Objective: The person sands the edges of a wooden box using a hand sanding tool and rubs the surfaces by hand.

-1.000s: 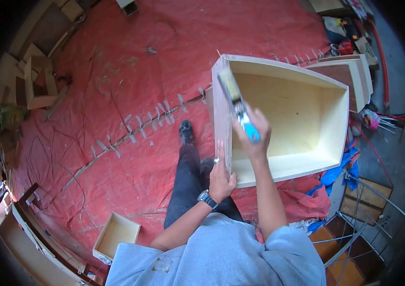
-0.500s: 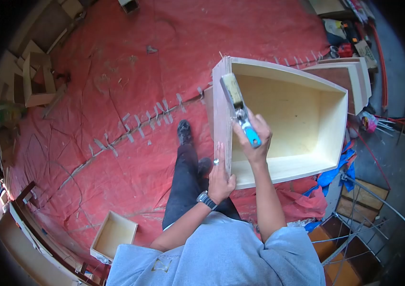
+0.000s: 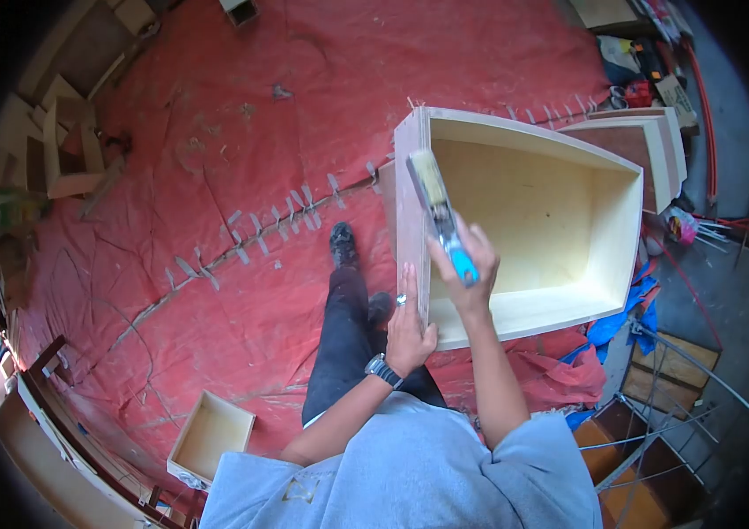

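Observation:
My right hand point(image 3: 471, 269) is closed round a hand tool point(image 3: 436, 207) with a blue handle, a metal middle and a pale yellowish block at its far end. I cannot make out its exact kind. The tool's head is over the left edge of an open wooden drawer box point(image 3: 524, 220); whether it touches is unclear. On the near part of the box's thick front panel point(image 3: 412, 212) lies my left hand point(image 3: 411, 331), fingers stretched along the panel, thumb out to the right. A ring and a wristwatch are on that hand and wrist.
Red sheeting point(image 3: 242, 132) with taped seams covers the floor. A smaller wooden drawer point(image 3: 211, 436) lies at lower left. Curved wooden panels point(image 3: 656, 150) stand behind the box. A wire frame point(image 3: 656, 432), blue plastic point(image 3: 608, 326) and wooden boards are on the right.
My right hand has drawn the tool slightly toward me along the panel. The box and my left hand have stayed nearly in place.

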The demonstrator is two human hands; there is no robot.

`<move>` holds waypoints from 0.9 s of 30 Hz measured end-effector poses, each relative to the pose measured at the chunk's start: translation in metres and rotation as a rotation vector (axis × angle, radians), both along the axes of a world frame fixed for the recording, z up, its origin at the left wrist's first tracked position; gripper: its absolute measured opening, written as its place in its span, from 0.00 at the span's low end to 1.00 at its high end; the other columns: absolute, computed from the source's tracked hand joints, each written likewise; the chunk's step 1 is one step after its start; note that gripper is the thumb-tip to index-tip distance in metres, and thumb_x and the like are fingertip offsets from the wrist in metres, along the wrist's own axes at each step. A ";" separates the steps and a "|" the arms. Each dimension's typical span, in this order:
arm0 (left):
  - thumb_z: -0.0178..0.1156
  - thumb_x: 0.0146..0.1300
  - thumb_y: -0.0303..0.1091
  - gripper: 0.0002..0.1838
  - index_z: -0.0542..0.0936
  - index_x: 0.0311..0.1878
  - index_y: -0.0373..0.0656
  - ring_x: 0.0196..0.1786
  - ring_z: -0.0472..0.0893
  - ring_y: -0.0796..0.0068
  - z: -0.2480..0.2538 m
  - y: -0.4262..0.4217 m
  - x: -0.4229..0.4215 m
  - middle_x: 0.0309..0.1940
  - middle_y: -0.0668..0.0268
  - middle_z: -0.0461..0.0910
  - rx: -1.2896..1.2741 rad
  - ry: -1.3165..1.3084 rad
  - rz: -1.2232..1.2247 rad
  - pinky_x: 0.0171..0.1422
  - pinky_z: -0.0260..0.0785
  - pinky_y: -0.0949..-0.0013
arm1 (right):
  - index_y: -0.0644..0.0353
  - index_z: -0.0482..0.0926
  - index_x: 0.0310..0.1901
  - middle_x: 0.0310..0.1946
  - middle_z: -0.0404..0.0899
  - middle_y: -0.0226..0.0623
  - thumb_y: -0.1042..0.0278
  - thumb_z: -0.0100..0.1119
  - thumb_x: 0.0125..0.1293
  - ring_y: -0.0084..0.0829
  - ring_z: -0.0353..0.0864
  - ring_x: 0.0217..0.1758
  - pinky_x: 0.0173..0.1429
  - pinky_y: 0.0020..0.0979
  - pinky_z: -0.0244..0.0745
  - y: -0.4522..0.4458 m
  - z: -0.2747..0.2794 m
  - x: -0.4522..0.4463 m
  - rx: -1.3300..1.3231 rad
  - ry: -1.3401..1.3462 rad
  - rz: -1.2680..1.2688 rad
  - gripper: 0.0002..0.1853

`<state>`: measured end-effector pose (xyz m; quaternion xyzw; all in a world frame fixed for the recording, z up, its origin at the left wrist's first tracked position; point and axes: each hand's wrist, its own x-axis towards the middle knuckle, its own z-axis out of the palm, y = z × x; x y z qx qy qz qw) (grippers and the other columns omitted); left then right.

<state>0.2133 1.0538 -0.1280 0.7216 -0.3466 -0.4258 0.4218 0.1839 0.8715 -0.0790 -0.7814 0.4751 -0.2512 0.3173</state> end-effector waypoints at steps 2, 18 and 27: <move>0.61 0.53 0.20 0.65 0.39 0.94 0.41 0.73 0.73 0.28 -0.001 -0.001 0.001 0.86 0.36 0.60 0.026 0.061 -0.006 0.80 0.69 0.44 | 0.62 0.89 0.64 0.34 0.82 0.44 0.66 0.82 0.62 0.44 0.85 0.35 0.43 0.42 0.80 0.014 0.000 -0.006 0.068 -0.052 -0.028 0.28; 0.62 0.54 0.20 0.63 0.41 0.93 0.37 0.91 0.56 0.36 0.003 -0.002 0.003 0.92 0.38 0.48 -0.007 0.091 -0.002 0.91 0.59 0.49 | 0.65 0.89 0.63 0.33 0.80 0.45 0.68 0.82 0.62 0.42 0.85 0.34 0.42 0.42 0.79 0.009 0.004 0.001 -0.032 0.003 0.020 0.27; 0.62 0.54 0.20 0.63 0.41 0.94 0.38 0.89 0.60 0.34 0.001 0.000 0.004 0.92 0.38 0.48 0.010 0.060 -0.022 0.89 0.62 0.49 | 0.58 0.91 0.48 0.36 0.87 0.47 0.52 0.79 0.65 0.50 0.90 0.41 0.46 0.46 0.82 -0.134 -0.018 0.102 -0.151 -0.121 0.017 0.19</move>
